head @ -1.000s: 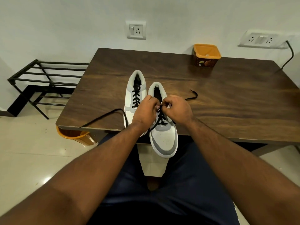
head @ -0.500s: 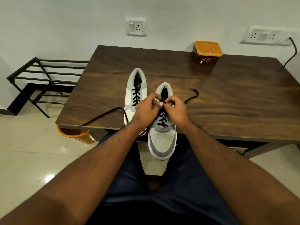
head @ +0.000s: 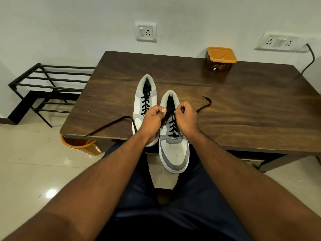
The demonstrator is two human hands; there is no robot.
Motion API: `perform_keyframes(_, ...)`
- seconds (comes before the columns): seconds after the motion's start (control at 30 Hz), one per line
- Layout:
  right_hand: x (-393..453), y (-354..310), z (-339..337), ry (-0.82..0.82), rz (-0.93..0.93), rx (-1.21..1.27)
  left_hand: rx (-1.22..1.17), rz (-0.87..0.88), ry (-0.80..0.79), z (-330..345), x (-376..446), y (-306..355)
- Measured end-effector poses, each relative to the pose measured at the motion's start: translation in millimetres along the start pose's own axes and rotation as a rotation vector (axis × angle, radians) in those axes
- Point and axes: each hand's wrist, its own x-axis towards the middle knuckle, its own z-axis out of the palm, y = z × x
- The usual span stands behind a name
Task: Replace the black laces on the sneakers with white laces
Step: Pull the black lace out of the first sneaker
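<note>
Two grey and white sneakers stand side by side on the dark wooden table [head: 243, 105]. The left sneaker [head: 145, 94] is fully laced in black. The right sneaker [head: 173, 152] sticks out over the table's near edge, and its black lace [head: 172, 126] is loosened at the top. My left hand [head: 153, 119] pinches the lace on the left side of the tongue. My right hand [head: 186, 117] pinches it on the right side. One loose lace end [head: 107, 126] trails left to the table edge, the other end [head: 206, 103] curls to the right.
An orange-lidded brown tub [head: 221, 60] stands at the table's far edge. A black metal rack [head: 48, 87] is on the floor to the left. An orange bin [head: 81, 146] sits under the table's left corner. A black cable [head: 311, 58] hangs from the wall sockets.
Both hands have moved slightly apart and up the right sneaker's tongue, pulling the lace looser at the top eyelets. The right loose end has shifted a little on the table.
</note>
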Motion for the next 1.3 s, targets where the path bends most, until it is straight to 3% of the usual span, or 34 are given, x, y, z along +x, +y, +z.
perform_keyframes(0.17, 11, 4, 5, 0.104, 0.142, 0.204, 0.002, -0.046, -0.103, -5, 3, 16)
perform_keyframes(0.37, 46, -3, -21, 0.343, 0.378, 0.640, 0.398, 0.074, -0.212, -17, 9, 24)
perform_keyframes(0.47, 68, -3, -49, 0.391, 0.444, 0.680, 0.458, 0.136, -0.038, -19, 14, 23)
perform_keyframes(0.57, 84, -3, -75, 0.456, 0.485, 0.654, 0.285, 0.171, 0.136, -14, 12, 32)
perform_keyframes(0.73, 97, 1, -103, 0.533, 0.506, 0.653, -0.184, 0.046, 0.523, -25, 25, 53)
perform_keyframes(0.97, 96, 9, -104, 0.566, 0.383, 0.707, -0.481, -0.120, 0.841, -95, 55, 72)
perform_keyframes(1.1, 97, 21, -106, 0.436, 0.215, 0.432, -0.188, -0.207, 0.957, -144, 60, 67)
perform_keyframes(1.17, 94, 30, -106, 0.193, 0.072, -0.084, 0.110, -0.227, 0.945, -143, 48, 68)
perform_keyframes(1.23, 85, 31, -101, -0.026, -0.013, -0.675, 0.545, -0.091, 0.880, -119, 27, 65)
perform_keyframes(1.3, 71, 21, -88, -0.115, -0.072, -0.851, 0.782, 0.188, 0.614, -81, 8, 56)
